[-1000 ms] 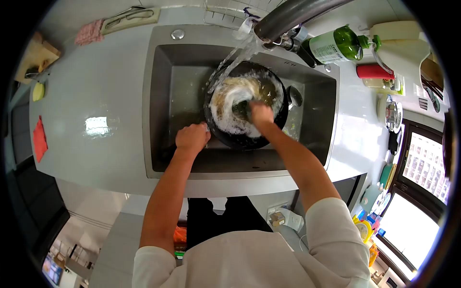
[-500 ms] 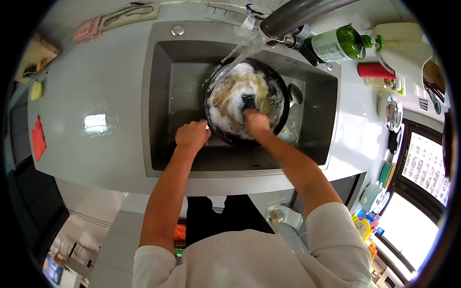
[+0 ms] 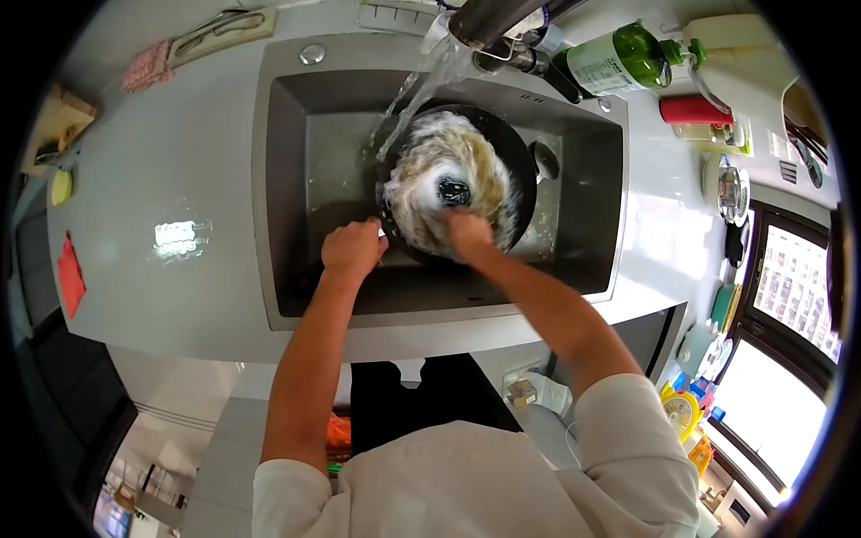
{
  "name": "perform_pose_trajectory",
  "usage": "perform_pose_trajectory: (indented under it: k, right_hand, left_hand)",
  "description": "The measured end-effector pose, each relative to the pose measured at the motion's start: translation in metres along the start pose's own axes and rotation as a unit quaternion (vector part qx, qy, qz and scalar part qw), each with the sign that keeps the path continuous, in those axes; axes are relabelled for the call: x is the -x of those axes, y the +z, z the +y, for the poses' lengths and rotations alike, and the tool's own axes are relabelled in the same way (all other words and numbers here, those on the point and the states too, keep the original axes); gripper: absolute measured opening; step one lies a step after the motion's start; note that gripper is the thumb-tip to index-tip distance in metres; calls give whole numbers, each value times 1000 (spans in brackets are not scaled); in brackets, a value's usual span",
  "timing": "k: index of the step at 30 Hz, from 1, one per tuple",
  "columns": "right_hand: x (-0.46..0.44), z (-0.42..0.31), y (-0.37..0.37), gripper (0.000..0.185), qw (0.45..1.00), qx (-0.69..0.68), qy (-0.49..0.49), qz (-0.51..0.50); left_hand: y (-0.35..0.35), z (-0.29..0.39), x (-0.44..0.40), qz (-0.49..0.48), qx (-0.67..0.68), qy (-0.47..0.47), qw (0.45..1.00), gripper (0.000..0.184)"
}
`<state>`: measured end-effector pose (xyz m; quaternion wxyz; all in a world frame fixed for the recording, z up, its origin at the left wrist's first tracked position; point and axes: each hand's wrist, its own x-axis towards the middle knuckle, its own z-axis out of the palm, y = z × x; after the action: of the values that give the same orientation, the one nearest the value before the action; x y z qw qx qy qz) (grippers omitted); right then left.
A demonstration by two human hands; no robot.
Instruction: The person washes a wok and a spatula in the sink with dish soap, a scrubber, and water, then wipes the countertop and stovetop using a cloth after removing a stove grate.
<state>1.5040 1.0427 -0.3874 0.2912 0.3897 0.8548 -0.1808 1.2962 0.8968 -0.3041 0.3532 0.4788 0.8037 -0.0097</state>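
Note:
A black wok (image 3: 523,157) lies in the sink, full of swirling, foamy brownish water (image 3: 489,175). My left hand (image 3: 354,247) is closed around the wok's handle at its left side; most of the handle is hidden under the fingers. Over the middle of the wok, my right hand (image 3: 468,233), blurred by motion, grips a dark scrubbing brush (image 3: 453,190) whose head sits in the suds. Water (image 3: 421,99) streams from the faucet (image 3: 489,22) toward the wok's upper left rim.
The grey sink (image 3: 262,179) surrounds the wok, with a ladle (image 3: 544,160) at the wok's right and food scraps on the sink floor. A green bottle (image 3: 619,63) stands behind. A pink cloth (image 3: 148,69) and a red cloth (image 3: 70,273) lie on the left counter (image 3: 179,170).
The brush has shifted slightly left and down within the wok, and the foam has swirled into a new pattern. My left hand keeps its hold; the whole view has shifted a little.

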Motion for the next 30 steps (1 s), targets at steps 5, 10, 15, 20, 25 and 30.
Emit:
perform_pose_trajectory:
  k: [5,10,15,20,25,30]
  right_hand:
    - [-62,-94,-46,33,916,-366,42,161]
    - [-88,-107,-37,33,885,-360,3,295]
    - [-7,-57,-41,37,968,-198,-120,99]
    - [-7,27,-87,35,938,-35,-5,345]
    - [-54,114,-114,40,938,-268,67,209]
    - [-44,129,-117,44,932,-268,61,236]
  left_hand:
    - [6,1,-1,-10,-4,-11,1000,26]
    - [6,3,-1,-10,8,-20,1000,25]
    - [-7,4,5,7,-4,-8,1000,39]
    - [-9,-5,-25,-88,216,-81,969,44]
    - [8,-3,-51,-213,294,-150,920,39]
    - [7,6,-33,-108,147,-105,978,43]
